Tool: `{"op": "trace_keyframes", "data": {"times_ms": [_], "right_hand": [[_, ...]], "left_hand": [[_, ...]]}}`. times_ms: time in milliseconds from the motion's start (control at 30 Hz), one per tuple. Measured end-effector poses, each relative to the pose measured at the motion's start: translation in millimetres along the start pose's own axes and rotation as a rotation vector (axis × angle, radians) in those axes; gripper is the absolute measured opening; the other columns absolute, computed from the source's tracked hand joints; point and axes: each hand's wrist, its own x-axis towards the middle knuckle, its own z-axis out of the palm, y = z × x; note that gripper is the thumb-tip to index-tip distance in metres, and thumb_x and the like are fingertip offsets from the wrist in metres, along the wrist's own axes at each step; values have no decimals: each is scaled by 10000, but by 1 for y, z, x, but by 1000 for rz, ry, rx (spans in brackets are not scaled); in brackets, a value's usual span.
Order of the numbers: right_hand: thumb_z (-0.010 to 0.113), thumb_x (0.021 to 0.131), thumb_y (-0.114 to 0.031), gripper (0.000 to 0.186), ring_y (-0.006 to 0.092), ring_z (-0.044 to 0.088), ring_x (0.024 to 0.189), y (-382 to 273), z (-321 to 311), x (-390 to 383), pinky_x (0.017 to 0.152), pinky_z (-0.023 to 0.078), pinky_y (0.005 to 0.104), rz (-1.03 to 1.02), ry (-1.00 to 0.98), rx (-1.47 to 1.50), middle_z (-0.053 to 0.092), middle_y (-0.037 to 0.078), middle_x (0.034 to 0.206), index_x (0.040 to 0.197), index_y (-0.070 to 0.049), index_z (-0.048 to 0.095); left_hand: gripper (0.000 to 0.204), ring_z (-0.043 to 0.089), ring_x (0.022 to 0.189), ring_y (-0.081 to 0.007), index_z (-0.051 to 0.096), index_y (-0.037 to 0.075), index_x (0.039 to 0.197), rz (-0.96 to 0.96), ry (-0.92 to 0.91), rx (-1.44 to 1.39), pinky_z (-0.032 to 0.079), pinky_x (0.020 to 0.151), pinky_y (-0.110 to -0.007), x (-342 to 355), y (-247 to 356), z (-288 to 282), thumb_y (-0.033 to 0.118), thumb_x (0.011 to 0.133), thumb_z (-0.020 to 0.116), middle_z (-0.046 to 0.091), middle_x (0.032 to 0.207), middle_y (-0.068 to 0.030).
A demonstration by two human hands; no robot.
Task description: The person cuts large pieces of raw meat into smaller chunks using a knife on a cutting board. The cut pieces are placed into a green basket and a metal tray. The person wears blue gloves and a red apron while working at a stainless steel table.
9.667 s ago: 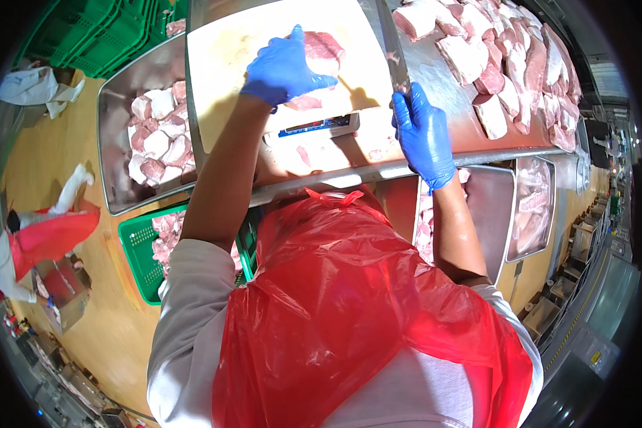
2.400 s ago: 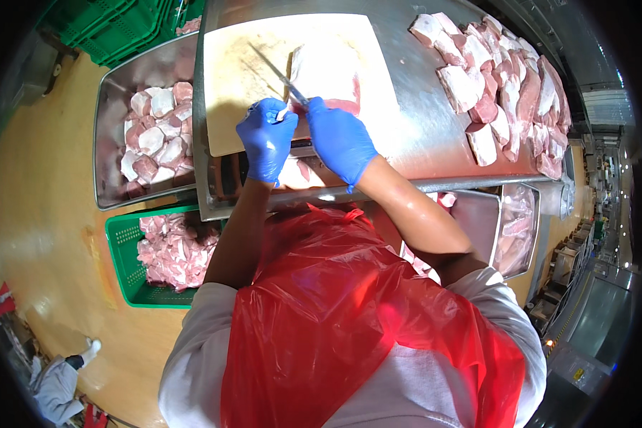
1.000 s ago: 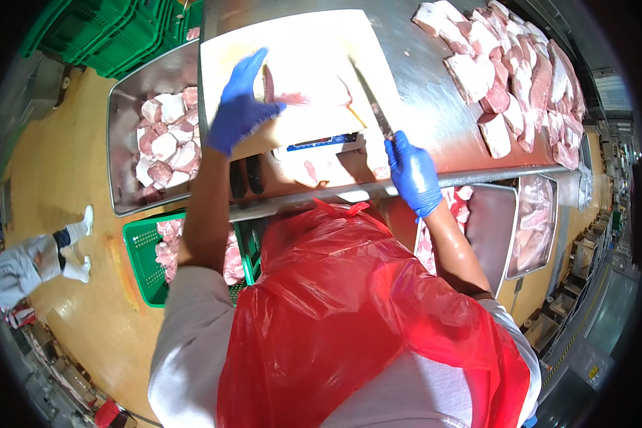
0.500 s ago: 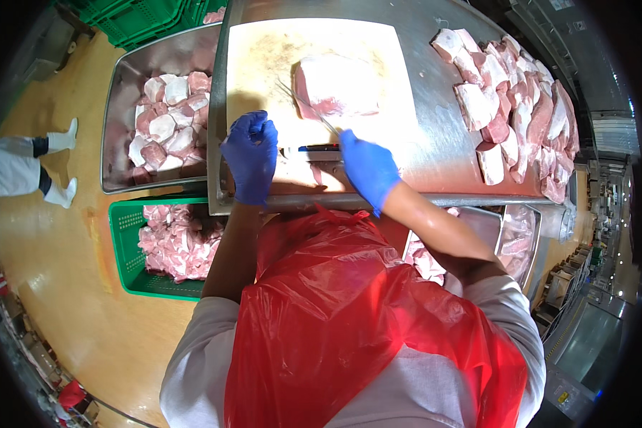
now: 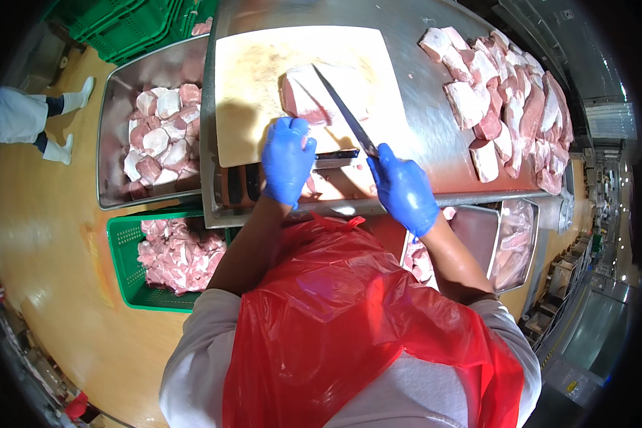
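My right hand (image 5: 405, 191), in a blue glove, is wrapped round the handle of a long knife (image 5: 344, 110). Its blade slants up and left across a thick slab of pale pink meat (image 5: 308, 91), and I cannot tell whether it touches it. The slab lies on a white cutting board (image 5: 246, 71). My left hand (image 5: 287, 165), also gloved in blue, is at the board's front edge, just below the slab, with its fingers curled in. Something small and pinkish shows by its thumb; what it is stays unclear. A dark-handled tool (image 5: 339, 155) lies along the board's front edge.
Cut meat pieces (image 5: 503, 100) are heaped on the steel table (image 5: 421, 160) at right. At left stand a steel tub (image 5: 107, 164) of meat chunks and a green crate (image 5: 125, 260) of trimmings. More trays (image 5: 476, 228) sit below right. Another person's boots (image 5: 75, 96) show far left.
The knife, earlier low at the slab's near left, now stretches across it. My right hand has come right and nearer me; my left has moved right, toward the slab.
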Motion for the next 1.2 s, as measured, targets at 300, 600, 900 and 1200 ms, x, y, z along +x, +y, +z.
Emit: {"op": "trace_keyframes", "data": {"times_ms": [300, 600, 900, 1200], "right_hand": [[599, 981, -223, 182, 456, 649, 744, 61, 11, -8, 627, 501, 536, 95, 58, 77, 669, 217, 796, 1081, -73, 575], [533, 1047, -269, 324, 132, 574, 593, 104, 16, 44, 587, 480, 317, 397, 147, 827, 644, 67, 724, 916, 20, 601], [506, 1059, -290, 351, 198, 615, 825, 61, 54, 83, 833, 486, 334, 148, 177, 961, 680, 117, 900, 1058, 22, 665], [528, 1058, -266, 286, 195, 619, 581, 22, 38, 42, 589, 523, 355, 333, -8, 993, 642, 94, 694, 1036, 3, 621]], "left_hand": [[165, 627, 710, -280, 637, 18, 850, -416, -135, -107, 502, 677, -363, -71, -72, -131, 77, 719, 718, 638, 810, -155], [450, 641, 1104, -201, 566, -22, 1358, -458, -185, -229, 528, 938, -328, -39, -58, -153, 139, 956, 689, 647, 1284, -125], [424, 647, 1072, -381, 634, 54, 1297, 429, -34, 235, 505, 961, -417, 81, -46, 38, 176, 892, 654, 604, 1246, -319], [240, 691, 858, -165, 720, 10, 1104, -105, -27, -401, 546, 811, -297, 105, -70, -32, 70, 889, 633, 716, 993, -122]]}}
